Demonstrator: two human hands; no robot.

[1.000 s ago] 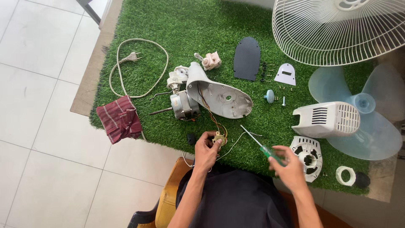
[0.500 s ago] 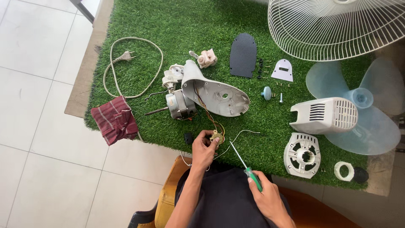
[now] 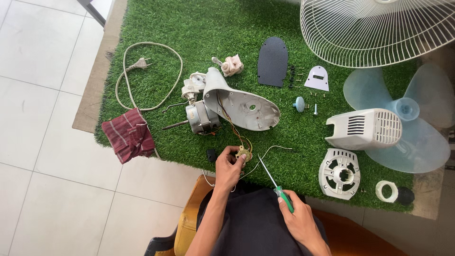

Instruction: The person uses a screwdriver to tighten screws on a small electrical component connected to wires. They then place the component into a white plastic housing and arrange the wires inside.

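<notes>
Both hands low, just off the near edge of the green turf mat (image 3: 199, 28). Left hand (image 3: 229, 167) curled, fingertips pinching a small brass-coloured switch part (image 3: 243, 153), lifted clear of the mat so its wired face turns up for work; coloured wires (image 3: 231, 127) trailing from it up to the grey fan housing (image 3: 244, 104), so tethered close to that housing. Right hand (image 3: 297, 217) wrapped shut round the green handle of a screwdriver (image 3: 276, 184), held back over the lap; long axis slanting, tip aimed up and left toward the switch part, not touching it.

Farther across the mat, largest first: white wire fan guard (image 3: 379, 28) at the far right corner, pale blue blade (image 3: 407, 123) below it, white rear motor cover (image 3: 365, 129) overlapping the blade, round vented grille piece (image 3: 340, 173) nearer the lap. Motor (image 3: 201, 116) against the housing's left end, shaft pointing left. Power cord (image 3: 147, 71) looped left of the motor, red checked rag (image 3: 129, 135) at the mat's left near corner. Screws and small fittings laid out apart, seemingly for keeping track.
</notes>
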